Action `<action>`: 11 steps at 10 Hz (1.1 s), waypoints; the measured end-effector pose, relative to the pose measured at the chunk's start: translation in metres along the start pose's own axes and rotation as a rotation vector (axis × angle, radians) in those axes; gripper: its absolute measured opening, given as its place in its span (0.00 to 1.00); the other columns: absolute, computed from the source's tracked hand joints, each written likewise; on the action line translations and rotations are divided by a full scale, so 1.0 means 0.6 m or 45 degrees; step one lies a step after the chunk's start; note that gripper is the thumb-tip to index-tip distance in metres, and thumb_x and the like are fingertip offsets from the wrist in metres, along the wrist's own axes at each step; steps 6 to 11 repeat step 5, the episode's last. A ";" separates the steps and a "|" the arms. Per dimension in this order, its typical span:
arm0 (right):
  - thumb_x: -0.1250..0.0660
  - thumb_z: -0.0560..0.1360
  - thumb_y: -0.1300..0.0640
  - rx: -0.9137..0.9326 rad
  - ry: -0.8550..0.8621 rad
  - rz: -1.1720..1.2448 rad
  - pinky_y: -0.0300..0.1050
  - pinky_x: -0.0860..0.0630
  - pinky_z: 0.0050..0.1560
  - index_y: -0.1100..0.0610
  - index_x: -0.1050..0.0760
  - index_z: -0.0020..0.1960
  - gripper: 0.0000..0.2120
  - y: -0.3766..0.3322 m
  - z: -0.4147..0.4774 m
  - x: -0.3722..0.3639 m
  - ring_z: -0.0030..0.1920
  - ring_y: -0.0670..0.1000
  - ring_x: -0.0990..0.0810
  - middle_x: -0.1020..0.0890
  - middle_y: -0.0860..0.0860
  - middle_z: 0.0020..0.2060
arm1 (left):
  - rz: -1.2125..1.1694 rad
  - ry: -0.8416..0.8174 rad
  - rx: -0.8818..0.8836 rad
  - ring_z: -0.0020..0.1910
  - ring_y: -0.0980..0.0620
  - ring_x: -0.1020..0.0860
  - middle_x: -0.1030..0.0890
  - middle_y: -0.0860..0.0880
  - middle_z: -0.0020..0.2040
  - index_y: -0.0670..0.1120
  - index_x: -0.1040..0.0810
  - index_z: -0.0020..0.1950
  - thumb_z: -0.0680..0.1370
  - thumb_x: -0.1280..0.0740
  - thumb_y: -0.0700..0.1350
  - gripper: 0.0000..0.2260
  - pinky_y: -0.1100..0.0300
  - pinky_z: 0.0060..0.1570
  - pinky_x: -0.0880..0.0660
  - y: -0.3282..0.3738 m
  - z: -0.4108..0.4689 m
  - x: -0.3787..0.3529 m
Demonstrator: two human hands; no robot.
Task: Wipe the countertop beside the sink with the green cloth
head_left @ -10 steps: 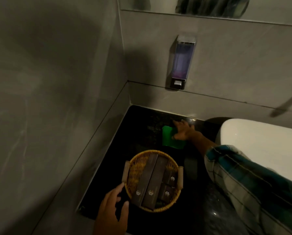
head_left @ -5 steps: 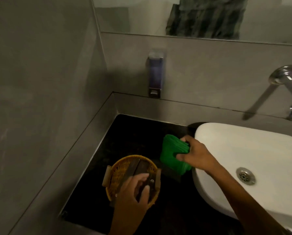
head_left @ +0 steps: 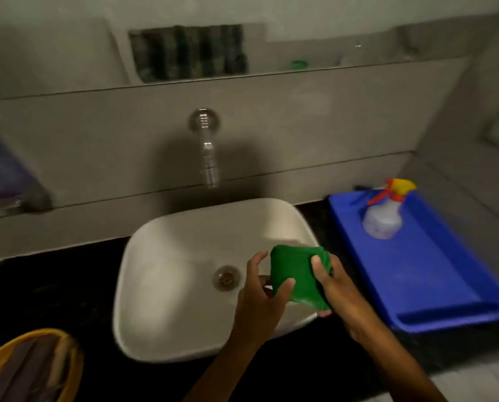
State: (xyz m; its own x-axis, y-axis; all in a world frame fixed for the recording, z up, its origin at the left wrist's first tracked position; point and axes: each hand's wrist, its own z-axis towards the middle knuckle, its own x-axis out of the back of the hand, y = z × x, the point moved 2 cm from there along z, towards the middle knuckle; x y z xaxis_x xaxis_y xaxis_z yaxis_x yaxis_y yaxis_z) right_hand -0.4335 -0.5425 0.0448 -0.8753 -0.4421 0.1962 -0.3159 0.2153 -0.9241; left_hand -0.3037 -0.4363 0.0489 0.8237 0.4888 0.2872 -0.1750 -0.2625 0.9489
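A folded green cloth [head_left: 297,274] is held above the right side of the white sink [head_left: 178,256]. My right hand [head_left: 333,282] grips its right edge, thumb on top. My left hand [head_left: 259,294] holds its left lower edge with thumb and fingers. The black countertop [head_left: 54,288] lies to the left and right of the sink, with both hands off it.
A wall tap [head_left: 207,146] juts out over the sink. A blue tray [head_left: 422,268] with a spray bottle [head_left: 384,210] sits on the right. A wicker basket [head_left: 31,367] with dark packets is at the lower left. A soap dispenser [head_left: 7,172] hangs on the left wall.
The view swung right from the left corner to the sink. My right hand carried the cloth off the counter to over the basin. My left hand left the basket and took hold of the cloth.
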 end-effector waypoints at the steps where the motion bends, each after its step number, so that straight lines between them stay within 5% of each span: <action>1: 0.28 0.72 0.61 0.004 0.318 -0.069 0.50 0.20 0.39 0.47 0.37 0.62 0.26 0.055 0.046 0.152 0.41 0.54 0.18 0.19 0.56 0.46 | 0.203 -0.156 -0.160 0.44 0.47 0.17 0.16 0.48 0.46 0.57 0.28 0.62 0.74 0.31 0.52 0.18 0.53 0.49 0.21 0.030 0.037 -0.168; 2: 0.29 0.70 0.67 0.062 0.450 -0.240 0.57 0.21 0.50 0.52 0.31 0.59 0.22 0.087 0.074 0.250 0.46 0.61 0.19 0.18 0.61 0.47 | 0.343 -0.315 -0.272 0.54 0.43 0.20 0.17 0.43 0.56 0.53 0.28 0.65 0.77 0.35 0.52 0.17 0.53 0.56 0.24 0.043 0.058 -0.274; 4: 0.34 0.76 0.61 0.000 0.362 -0.825 0.46 0.32 0.59 0.55 0.20 0.55 0.09 0.165 0.137 0.400 0.62 0.60 0.25 0.20 0.59 0.55 | 0.966 -0.709 -0.406 0.68 0.39 0.30 0.25 0.36 0.66 0.48 0.32 0.71 0.79 0.45 0.58 0.23 0.42 0.66 0.36 0.028 0.077 -0.464; 5: 0.40 0.78 0.49 -0.267 0.282 -1.200 0.55 0.41 0.70 0.47 0.22 0.61 0.14 0.208 0.151 0.428 0.72 0.57 0.38 0.32 0.55 0.70 | 1.370 -0.550 -0.648 0.67 0.45 0.26 0.18 0.41 0.60 0.52 0.16 0.52 0.75 0.41 0.64 0.21 0.40 0.67 0.33 0.004 0.062 -0.494; 11: 0.40 0.78 0.49 -0.267 0.282 -1.200 0.55 0.41 0.70 0.47 0.22 0.61 0.14 0.208 0.151 0.428 0.72 0.57 0.38 0.32 0.55 0.70 | 1.370 -0.550 -0.648 0.67 0.45 0.26 0.18 0.41 0.60 0.52 0.16 0.52 0.75 0.41 0.64 0.21 0.40 0.67 0.33 0.004 0.062 -0.494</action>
